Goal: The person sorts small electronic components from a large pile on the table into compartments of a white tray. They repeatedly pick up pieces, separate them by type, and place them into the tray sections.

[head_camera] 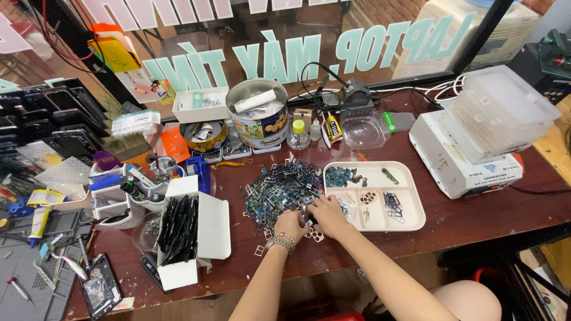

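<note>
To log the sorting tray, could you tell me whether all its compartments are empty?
No, the white tray holds small parts in several compartments.

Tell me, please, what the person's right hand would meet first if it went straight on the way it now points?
The right hand points up and left, so it would likely run first into the pile of small metal frames it already borders; depth is hard to judge.

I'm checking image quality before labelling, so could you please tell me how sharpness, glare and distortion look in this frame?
Head view: even light, soft shadows; the pile of small metal frames and both hands, left hand and right hand, look sharp; reflections wash over the glass pane; the table edge bows, a wide-lens effect.
</note>
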